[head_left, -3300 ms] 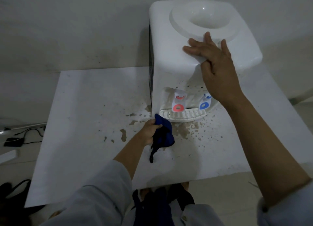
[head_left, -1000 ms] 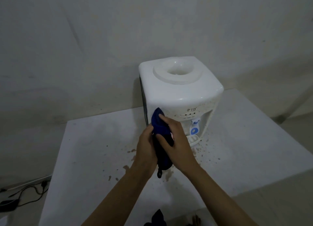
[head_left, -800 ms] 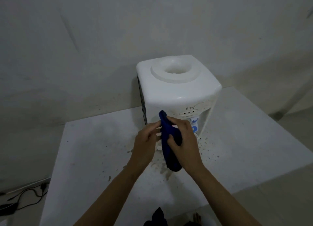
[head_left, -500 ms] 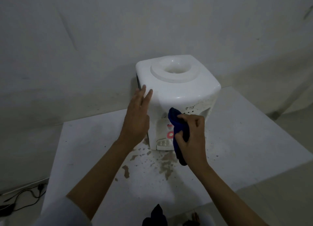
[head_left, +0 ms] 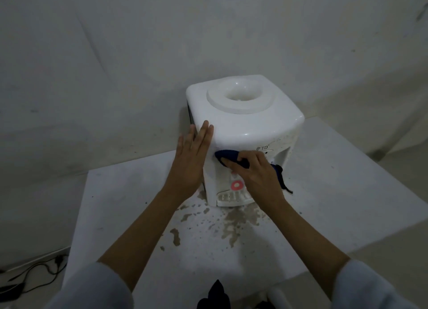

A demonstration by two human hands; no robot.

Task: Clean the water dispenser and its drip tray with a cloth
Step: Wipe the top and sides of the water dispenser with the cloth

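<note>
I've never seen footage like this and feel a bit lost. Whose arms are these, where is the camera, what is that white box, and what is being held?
There is only one picture, taken by a wide-angle camera worn on a person's head, looking forward and down, so the two arms are the wearer's own. The white box is a small water dispenser standing on a white table against a wall. The left hand lies flat and open against the dispenser's side. The right hand presses a dark blue cloth against its front, above a red tap and the slotted drip tray. Brownish stains spot the table in front of it. Cables lie on the floor at lower left.
</note>
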